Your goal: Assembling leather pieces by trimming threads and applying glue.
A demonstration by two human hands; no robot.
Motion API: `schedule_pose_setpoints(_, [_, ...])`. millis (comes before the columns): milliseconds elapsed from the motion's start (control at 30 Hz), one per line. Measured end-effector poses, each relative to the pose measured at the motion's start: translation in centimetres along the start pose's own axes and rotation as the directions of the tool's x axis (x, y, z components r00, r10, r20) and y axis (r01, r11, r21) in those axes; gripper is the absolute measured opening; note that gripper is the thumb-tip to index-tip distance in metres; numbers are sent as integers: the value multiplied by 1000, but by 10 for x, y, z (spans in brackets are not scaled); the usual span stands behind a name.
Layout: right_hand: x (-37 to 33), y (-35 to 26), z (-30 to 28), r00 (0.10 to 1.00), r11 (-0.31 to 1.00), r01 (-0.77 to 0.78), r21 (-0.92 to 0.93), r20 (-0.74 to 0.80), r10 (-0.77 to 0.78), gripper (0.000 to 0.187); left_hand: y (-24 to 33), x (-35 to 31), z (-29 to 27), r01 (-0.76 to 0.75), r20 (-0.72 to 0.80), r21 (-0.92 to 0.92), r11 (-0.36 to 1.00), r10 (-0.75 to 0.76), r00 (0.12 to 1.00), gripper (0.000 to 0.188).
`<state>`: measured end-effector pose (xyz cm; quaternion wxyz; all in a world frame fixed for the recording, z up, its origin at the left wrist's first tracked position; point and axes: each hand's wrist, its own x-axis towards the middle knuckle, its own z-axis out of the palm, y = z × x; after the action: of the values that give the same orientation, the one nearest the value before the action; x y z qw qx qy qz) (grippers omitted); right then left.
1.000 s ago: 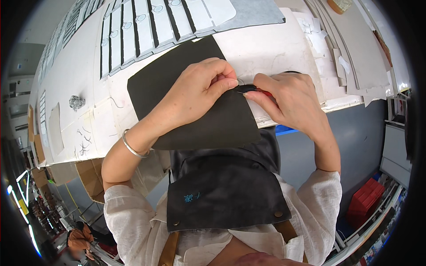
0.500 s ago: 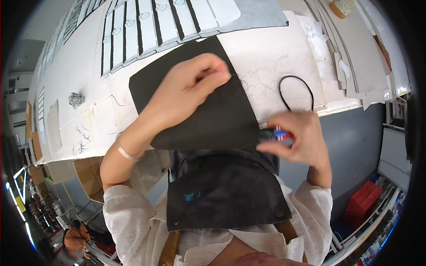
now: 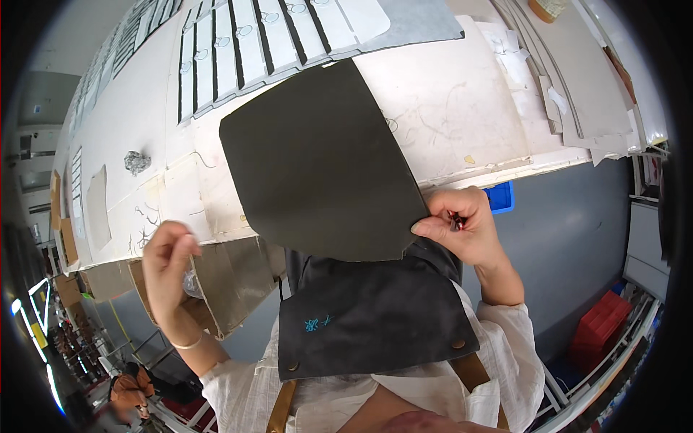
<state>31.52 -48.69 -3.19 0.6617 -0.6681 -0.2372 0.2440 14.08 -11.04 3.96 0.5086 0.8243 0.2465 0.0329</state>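
Note:
A flat black panel (image 3: 317, 159) with cut corners lies on the pale table, its lower edge reaching past the table's front toward my apron (image 3: 361, 317). My right hand (image 3: 469, 224) pinches the panel's lower right edge between thumb and finger. In the same curled fingers sits a small tool with red on it (image 3: 456, 221), mostly hidden. Off to the left, my left hand (image 3: 167, 267) is apart from the panel, above an open cardboard box (image 3: 242, 285). Its thumb and fingers are drawn together; whatever they may hold is too small to make out.
Rows of grey strips with dark edges (image 3: 253, 36) lie at the back. A crumpled silvery ball (image 3: 136, 162) and thread scraps (image 3: 144, 220) are on the left. Grey boards (image 3: 577, 79) are stacked at right. A blue bin (image 3: 501, 197) shows below the table edge.
My left hand has moved from over the panel down and left to the box. My right hand has closed on the panel's edge. A black cord loop no longer shows.

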Motion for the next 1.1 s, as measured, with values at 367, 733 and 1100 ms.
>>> schedule_pose_setpoints(367, [16,-10,24,958,918,246,-310,-69,-279,51,128,96,167,-322,622,380,867,18,783,80])
schedule_pose_setpoints(733, [24,-4,31,912,890,407,-207,33,-409,45,129,108,171,-187,833,417,890,-291,470,73])
schedule_pose_setpoints(1100, [69,-1,49,822,823,565,57,-126,-555,27,74,136,145,342,921,-93,935,-49,386,55])
